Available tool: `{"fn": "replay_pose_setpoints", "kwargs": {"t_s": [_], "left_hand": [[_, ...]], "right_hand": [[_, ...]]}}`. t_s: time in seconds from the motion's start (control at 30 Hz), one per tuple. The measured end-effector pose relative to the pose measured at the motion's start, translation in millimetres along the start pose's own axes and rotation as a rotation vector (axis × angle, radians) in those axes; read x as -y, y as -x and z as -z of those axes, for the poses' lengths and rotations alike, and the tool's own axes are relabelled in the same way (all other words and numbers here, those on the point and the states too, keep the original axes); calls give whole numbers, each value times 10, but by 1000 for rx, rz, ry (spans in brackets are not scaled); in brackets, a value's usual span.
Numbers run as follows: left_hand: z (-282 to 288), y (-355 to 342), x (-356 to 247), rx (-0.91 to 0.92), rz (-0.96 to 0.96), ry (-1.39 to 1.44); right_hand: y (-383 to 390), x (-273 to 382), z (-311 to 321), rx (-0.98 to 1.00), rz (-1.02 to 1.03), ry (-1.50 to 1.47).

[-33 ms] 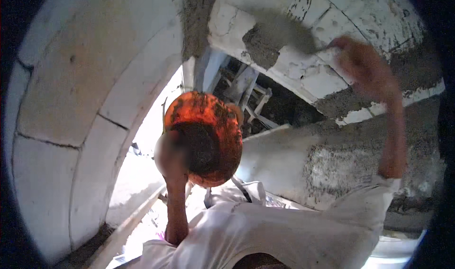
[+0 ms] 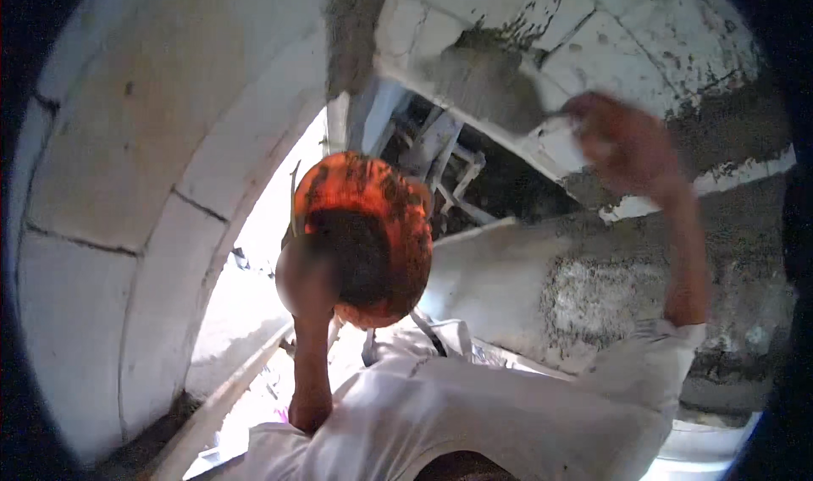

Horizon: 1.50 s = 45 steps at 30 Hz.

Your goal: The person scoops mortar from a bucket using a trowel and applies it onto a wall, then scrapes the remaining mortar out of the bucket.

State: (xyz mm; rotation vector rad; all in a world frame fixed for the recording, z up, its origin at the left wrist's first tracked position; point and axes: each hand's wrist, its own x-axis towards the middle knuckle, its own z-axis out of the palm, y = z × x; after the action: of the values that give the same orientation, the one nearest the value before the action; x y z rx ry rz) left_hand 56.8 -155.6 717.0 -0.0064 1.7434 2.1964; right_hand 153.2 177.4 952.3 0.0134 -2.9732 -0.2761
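The right hand point(image 2: 622, 142) grips a trowel point(image 2: 498, 90) before the wall point(image 2: 631, 45), long axis slanting, blade pointing left and slightly up; the left hand point(image 2: 306, 276) clasps an orange bowl point(image 2: 408, 235).

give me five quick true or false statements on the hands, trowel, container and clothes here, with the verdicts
1. The left hand holds the orange container by its left side. True.
2. The trowel is inside the orange container. False: the trowel is apart from it, up by the pale blocks.
3. The right hand is empty. False: the right hand holds the trowel.
4. Dark smears mark the orange container. True.
5. The person's shirt is bright red. False: the shirt is white.
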Motion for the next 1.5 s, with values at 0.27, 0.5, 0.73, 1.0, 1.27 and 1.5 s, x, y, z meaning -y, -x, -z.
{"fn": "replay_pose_setpoints", "kwargs": {"t_s": [0.27,0.5,0.73,1.0,1.27,1.5], "left_hand": [[-235,27,-353,271,-309,-75],[-276,213,-461,330,-514,-205],[-263,233,-466,371,-378,-353],[-39,77,-242,307,-289,-38],[-18,155,-250,292,-173,173],[-4,83,-234,171,-102,180]], "right_hand": [[264,1296,-1638,240,-116,270],[380,1496,-2267,13,-53,157],[715,1780,-2306,347,29,-454],[728,1526,-1892,571,-194,-456],[992,1508,-1700,439,-222,-384],[928,1320,-1296,475,-250,-765]]}}
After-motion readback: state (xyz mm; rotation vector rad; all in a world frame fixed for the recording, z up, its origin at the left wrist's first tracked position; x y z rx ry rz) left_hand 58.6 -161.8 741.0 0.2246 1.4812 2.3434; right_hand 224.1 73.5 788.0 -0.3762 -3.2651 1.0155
